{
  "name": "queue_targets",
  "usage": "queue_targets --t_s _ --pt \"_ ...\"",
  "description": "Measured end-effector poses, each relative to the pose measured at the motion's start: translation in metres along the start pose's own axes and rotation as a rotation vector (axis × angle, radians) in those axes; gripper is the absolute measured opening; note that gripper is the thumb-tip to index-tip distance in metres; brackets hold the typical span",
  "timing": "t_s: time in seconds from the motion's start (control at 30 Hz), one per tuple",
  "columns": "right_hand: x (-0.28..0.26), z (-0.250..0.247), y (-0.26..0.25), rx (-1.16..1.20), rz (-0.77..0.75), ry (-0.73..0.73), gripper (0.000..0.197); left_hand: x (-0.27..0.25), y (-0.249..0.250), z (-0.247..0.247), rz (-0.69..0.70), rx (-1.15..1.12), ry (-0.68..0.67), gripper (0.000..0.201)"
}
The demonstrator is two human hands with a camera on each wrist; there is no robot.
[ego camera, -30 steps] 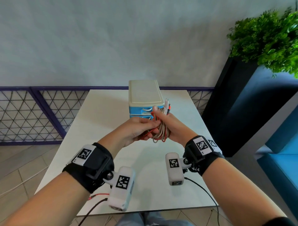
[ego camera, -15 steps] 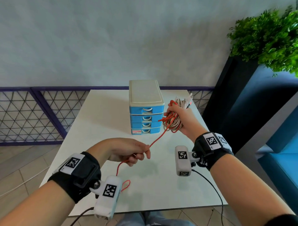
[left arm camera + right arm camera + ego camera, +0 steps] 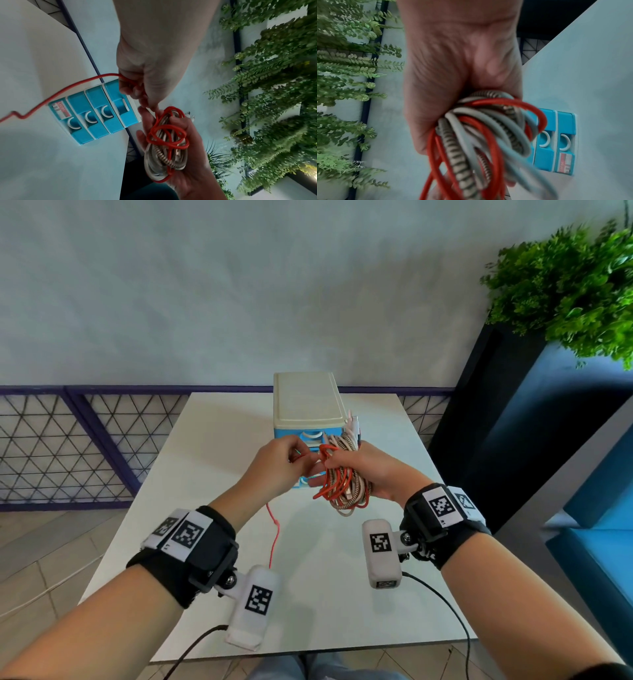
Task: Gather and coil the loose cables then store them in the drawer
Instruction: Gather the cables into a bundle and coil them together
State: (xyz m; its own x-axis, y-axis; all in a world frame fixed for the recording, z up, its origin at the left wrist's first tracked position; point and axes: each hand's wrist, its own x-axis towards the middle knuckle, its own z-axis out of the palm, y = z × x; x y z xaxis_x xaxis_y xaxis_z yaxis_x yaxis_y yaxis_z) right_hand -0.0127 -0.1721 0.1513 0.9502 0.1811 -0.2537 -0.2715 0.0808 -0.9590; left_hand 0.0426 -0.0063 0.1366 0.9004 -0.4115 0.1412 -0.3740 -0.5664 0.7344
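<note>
Hanging nearest the camera, the loose tail of the thin red cable [image 3: 273, 537] trailed from the left hand [image 3: 274, 465], whose fingers pinched it beside the bundle. Just to the right, the right hand [image 3: 373, 470] had its fingers curled round the half-wound bundle of red, grey and braided beige cables [image 3: 344, 487], held above the white tabletop [image 3: 212, 446]. Beyond both hands stood the small blue plastic drawer unit with a cream lid [image 3: 306, 402], all its drawers closed. If the pinch slackened, the tail would likely spring loose and the loops unwind; a tangled, bulky bundle might not fit a shallow drawer.
</note>
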Motion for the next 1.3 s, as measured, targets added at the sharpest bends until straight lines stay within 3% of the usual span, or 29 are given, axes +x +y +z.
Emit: queue_targets --t_s 0.07,0.13,0.27,0.4,0.63,0.73,0.8,0.87,1.0,1.1,1.2,1.3 --pt "-0.002 -0.002 0.0 -0.057 -0.035 0.046 0.01 0.0 -0.001 -0.004 -0.051 0.043 -0.029 0.026" --pt "-0.003 -0.006 0.001 -0.09 -0.055 0.129 0.006 -0.001 -0.002 -0.01 -0.191 -0.066 -0.131 0.036" --pt "0.0 -0.016 0.005 -0.185 -0.084 0.336 0.006 -0.009 -0.006 -0.025 -0.516 -0.713 -0.402 0.031" --pt "0.005 -0.021 0.01 -0.184 -0.083 0.393 0.01 -0.016 -0.002 -0.027 -0.428 -0.99 -0.483 0.019" --pt "0.012 -0.003 0.009 -0.147 -0.164 0.295 0.041 -0.014 0.022 -0.001 -0.342 -0.741 -0.463 0.011" --pt "0.011 0.0 0.008 -0.073 -0.185 0.166 0.052 -0.012 0.024 0.002 -0.33 -0.667 -0.435 0.009" --pt "0.009 0.002 0.011 -0.005 -0.208 0.034 0.046 -0.01 0.024 0.003 -0.303 -0.643 -0.415 0.008" --pt "0.009 0.004 0.015 0.052 -0.186 -0.033 0.025 -0.011 0.025 0.003 -0.285 -0.618 -0.408 0.007" --pt "0.011 0.005 0.022 0.046 -0.134 0.139 0.005 -0.018 0.027 0.009 -0.362 -0.613 -0.404 0.019" --pt "0.012 0.0 0.023 -0.012 -0.116 0.332 0.01 -0.021 0.02 0.007 -0.405 -0.653 -0.426 0.027" --pt "0.013 -0.013 0.02 0.124 -0.166 0.458 0.009 -0.029 0.004 0.002 -0.405 -0.716 -0.653 0.03" --pt "0.013 -0.024 0.011 0.284 -0.209 0.474 0.012 -0.039 -0.018 -0.003 -0.429 -0.585 -0.88 0.029"
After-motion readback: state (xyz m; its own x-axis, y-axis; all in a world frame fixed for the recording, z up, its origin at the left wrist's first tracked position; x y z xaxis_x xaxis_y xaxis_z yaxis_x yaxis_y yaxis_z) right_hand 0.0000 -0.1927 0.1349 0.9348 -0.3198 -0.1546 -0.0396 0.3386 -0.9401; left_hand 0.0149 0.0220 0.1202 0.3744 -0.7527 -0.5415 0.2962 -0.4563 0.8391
